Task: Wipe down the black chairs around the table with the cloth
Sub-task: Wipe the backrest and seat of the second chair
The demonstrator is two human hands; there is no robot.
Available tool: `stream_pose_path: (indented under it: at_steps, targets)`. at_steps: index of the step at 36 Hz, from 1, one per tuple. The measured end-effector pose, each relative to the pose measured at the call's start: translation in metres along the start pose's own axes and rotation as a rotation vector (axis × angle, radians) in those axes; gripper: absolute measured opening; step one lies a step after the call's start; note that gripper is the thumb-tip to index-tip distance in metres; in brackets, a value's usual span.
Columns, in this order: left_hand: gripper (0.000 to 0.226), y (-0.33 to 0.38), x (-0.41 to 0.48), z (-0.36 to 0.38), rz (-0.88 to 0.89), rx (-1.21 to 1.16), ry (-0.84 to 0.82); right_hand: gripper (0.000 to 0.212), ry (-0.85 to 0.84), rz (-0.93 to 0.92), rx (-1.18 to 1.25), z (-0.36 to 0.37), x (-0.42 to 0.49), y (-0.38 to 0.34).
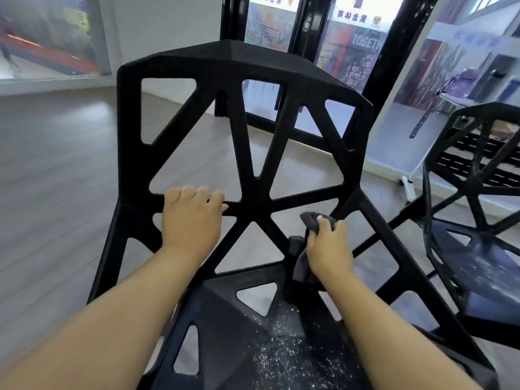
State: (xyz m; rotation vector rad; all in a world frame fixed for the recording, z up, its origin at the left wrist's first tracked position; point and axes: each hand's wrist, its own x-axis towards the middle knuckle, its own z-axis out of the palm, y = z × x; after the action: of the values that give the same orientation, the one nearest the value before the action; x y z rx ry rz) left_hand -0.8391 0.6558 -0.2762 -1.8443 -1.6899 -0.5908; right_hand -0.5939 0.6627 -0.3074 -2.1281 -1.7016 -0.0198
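**Backrest lattice wipe: right-side strut in hand**

Left hand (pixel 191 220) braces the near black chair (pixel 247 66). Its fingers (pixel 202 192) are curled over the horizontal cross strut (pixel 253 206) at mid-backrest, with the thumb hidden behind it. It's a good anchor against the chair tipping or skating on the wood floor (pixel 56 178).

Right hand (pixel 327 249) has its fingers clamped on the dark grey cloth (pixel 311 220). The cloth is bunched in the fist and pressed to the diagonal strut at the backrest's lower right. A tail of it hangs below the palm toward the seat (pixel 225 319).

My read: the step in hand is wiping the lattice struts on the right side. To do it well:
- Wrap the cloth round the strut, not just its face.
- Run the full length, joint to joint.
- Work the corners of the triangular cut-outs, where dirt would likely collect.
- Go top down and do the seat last.

The seat shows white speckles (pixel 287 353). They could be dust or droplets, I can't tell at this blur, so it needs a pass either way.

Second black chair (pixel 478 249) stands near on the right. Its seat is speckled too, so it's probably not yet done.
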Motion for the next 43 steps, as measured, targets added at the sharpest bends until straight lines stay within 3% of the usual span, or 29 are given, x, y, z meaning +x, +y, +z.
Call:
stream_pose_path:
  at_steps: [3, 6, 14, 17, 19, 21, 27, 33, 38, 43]
  targets:
    - [0.023, 0.000, 0.000, 0.001, -0.006, -0.008, 0.009, 0.043, 0.112, 0.026, 0.029, -0.025, 0.018, 0.010]
    - [0.024, 0.001, 0.001, 0.003, -0.001, -0.016, 0.016, 0.050, 0.119, -0.028, -0.107, -0.028, 0.020, 0.017]
    - [0.022, 0.000, 0.000, 0.004, 0.013, -0.020, 0.024, 0.051, -0.259, -0.046, -0.194, 0.021, -0.036, -0.005]
    - [0.019, -0.002, -0.001, 0.003, 0.027, -0.030, 0.012, 0.044, -0.285, 0.030, -0.149, 0.019, -0.035, -0.013]
    - [0.019, -0.002, -0.002, 0.001, 0.034, -0.044, -0.001, 0.027, -0.329, 0.010, -0.121, 0.011, -0.028, -0.013]
    - [0.020, -0.003, -0.001, 0.000, 0.035, -0.051, -0.008, 0.029, -0.338, -0.033, -0.083, 0.000, -0.024, -0.015]
    - [0.021, -0.002, -0.001, -0.002, 0.038, -0.065, -0.032, 0.043, -0.045, -0.412, 0.035, -0.025, -0.018, -0.057]
    - [0.021, -0.002, 0.000, -0.005, 0.054, -0.080, -0.087, 0.046, 0.024, -0.529, -0.010, 0.007, -0.016, -0.061]
    - [0.018, -0.002, 0.002, -0.002, 0.045, -0.070, -0.125, 0.049, -0.257, -0.315, -0.253, 0.023, -0.038, -0.002]
    - [0.016, -0.004, 0.001, -0.009, 0.040, -0.052, -0.221, 0.032, -0.301, -0.186, -0.285, 0.010, -0.036, -0.002]
